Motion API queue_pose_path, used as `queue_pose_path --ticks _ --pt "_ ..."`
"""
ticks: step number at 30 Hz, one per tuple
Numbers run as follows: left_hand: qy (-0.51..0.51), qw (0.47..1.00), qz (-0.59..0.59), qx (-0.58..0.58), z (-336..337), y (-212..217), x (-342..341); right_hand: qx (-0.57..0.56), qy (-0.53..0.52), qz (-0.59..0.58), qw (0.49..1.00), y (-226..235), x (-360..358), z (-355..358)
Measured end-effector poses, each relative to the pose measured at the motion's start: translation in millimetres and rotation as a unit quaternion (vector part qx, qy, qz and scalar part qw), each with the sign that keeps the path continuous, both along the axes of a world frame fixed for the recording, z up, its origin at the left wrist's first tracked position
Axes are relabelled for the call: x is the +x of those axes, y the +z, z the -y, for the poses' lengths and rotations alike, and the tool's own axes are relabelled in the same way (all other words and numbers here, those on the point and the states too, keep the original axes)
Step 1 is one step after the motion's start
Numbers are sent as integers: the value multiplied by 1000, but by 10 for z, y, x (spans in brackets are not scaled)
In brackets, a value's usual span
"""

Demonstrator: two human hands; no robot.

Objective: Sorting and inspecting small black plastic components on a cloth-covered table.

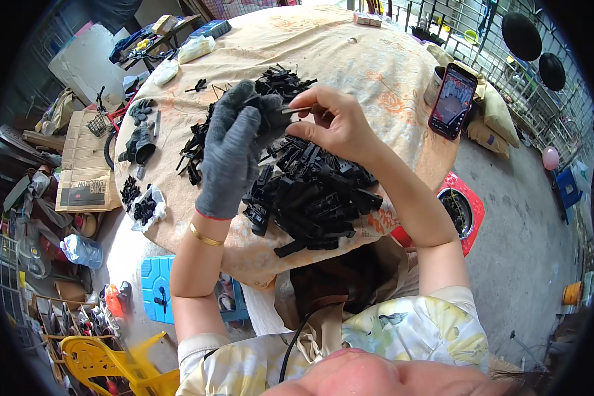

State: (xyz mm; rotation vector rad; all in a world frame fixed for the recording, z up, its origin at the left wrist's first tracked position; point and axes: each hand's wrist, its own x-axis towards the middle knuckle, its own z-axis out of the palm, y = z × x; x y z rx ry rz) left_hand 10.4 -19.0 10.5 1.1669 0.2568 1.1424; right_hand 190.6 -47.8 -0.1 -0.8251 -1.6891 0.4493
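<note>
Both hands work one black plastic part above a heap of the same.

The heap of black parts [310,195] lies on the cloth-covered worktop [369,66]. Above it, the gloved left hand [234,148] grips a black part [270,109]; the bare right hand [336,122] pinches a thin metal pin [297,109] against it. A phone [453,100] stands beyond.

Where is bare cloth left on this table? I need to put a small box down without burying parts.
The widest bare stretch of cloth is the far right, between the hands and the phone. A smaller patch lies far left, past the scattered parts. It is crowded near the edge, under the big pile, and by the bag.
</note>
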Motion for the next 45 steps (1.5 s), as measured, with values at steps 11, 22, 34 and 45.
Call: queue_pose_path --ticks 11,22,34,45 --pt "-47 994 -97 29 51 -46 0 -172 64 -89 979 100 -4 58" --pt "40 971 -180 149 54 -24 18 -206 89 -105 969 45 -112 57" --pt "103 952 -200 209 44 -95 14 -196 96 -59 974 67 -87 74" --pt "274 777 -267 499 39 -5 -57 -154 112 -109 976 0 -84 27"
